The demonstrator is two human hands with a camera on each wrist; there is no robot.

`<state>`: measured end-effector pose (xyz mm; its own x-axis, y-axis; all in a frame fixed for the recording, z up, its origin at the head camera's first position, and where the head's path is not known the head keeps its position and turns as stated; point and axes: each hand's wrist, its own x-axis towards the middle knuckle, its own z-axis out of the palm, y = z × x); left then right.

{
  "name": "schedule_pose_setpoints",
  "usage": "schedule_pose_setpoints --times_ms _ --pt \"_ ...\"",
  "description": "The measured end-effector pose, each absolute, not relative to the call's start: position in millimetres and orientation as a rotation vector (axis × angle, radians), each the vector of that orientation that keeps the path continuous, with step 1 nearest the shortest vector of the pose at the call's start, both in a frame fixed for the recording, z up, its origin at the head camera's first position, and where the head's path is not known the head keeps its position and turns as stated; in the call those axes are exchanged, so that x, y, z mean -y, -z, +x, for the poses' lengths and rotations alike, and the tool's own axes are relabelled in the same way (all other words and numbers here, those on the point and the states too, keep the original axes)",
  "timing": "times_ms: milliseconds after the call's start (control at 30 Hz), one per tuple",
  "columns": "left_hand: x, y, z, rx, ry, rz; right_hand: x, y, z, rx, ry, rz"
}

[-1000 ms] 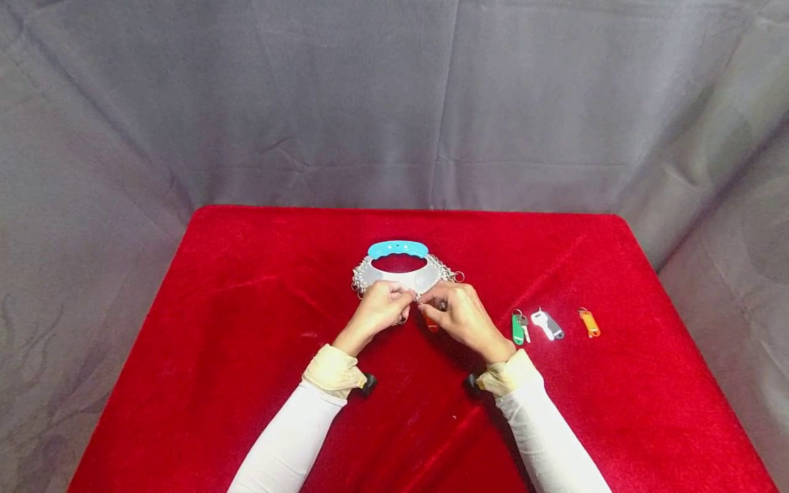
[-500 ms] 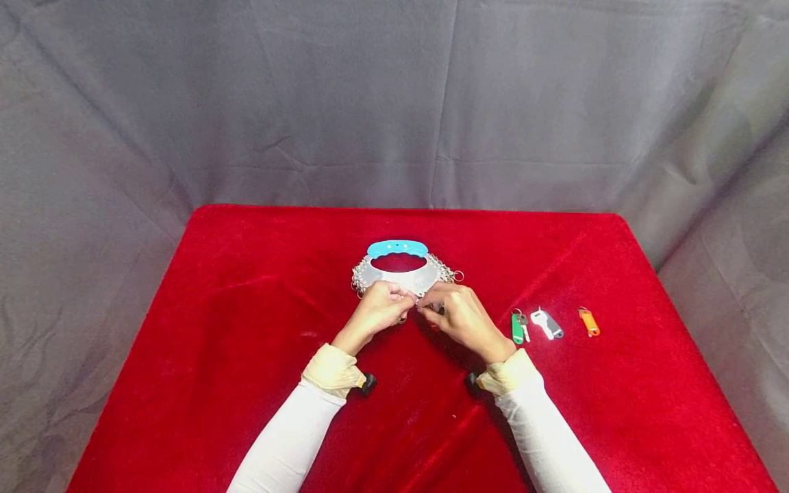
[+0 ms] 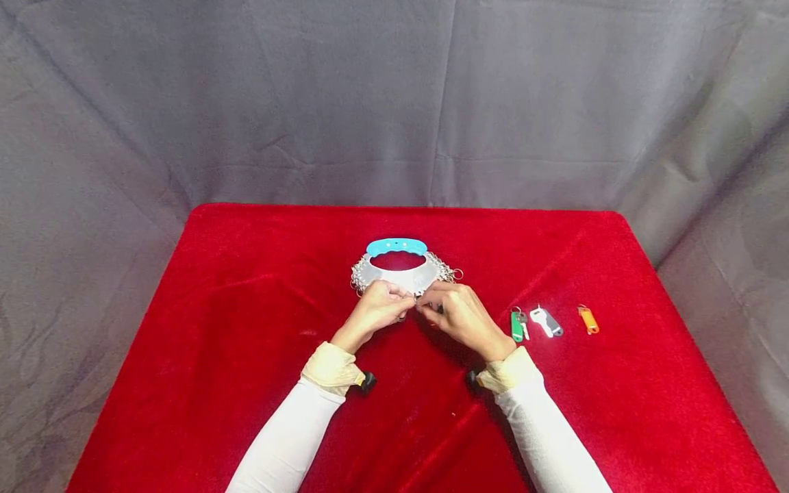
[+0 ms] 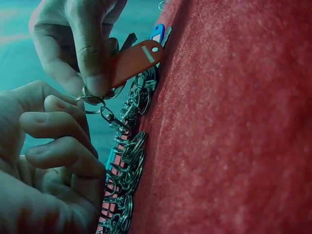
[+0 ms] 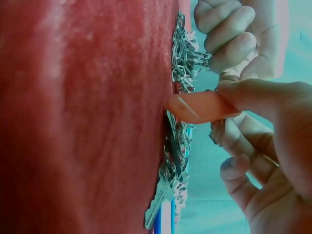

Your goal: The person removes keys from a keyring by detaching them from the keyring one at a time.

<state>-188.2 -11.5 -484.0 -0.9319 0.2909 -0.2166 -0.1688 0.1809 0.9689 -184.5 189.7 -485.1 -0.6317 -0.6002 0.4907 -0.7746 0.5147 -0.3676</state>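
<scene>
In the head view a silver key holder plate with a blue grip lies on the red cloth. Small clasps and rings hang along its edge. My left hand pinches a metal split ring at the near edge, linked to one of the clasps. My right hand meets it there, thumb and forefinger pinching an orange-red key tag at its ring end. A dark key shows behind that tag in the left wrist view. The fingertips of both hands nearly meet and partly hide the ring.
Right of the hands lie a green key tag with a key, a grey tag with a white-looking key, and an orange tag. A blue tag hangs near the holder's edge. Grey curtains surround the table.
Both hands stay at the holder's near edge with only slight finger movement. The orange-red tag shows less beneath the right hand than a second ago.
</scene>
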Motion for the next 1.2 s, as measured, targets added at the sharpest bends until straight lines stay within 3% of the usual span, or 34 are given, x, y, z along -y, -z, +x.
schedule_pose_setpoints --times_ms 867,1200 --pt "11.0 486.8 -187.5 -2.201 -1.795 0.092 -192.9 483.4 -186.4 2.363 -0.949 1.205" --pt "10.6 484.1 -186.8 -2.591 -1.511 0.338 -190.7 483.0 -184.8 2.39 -0.924 1.144"
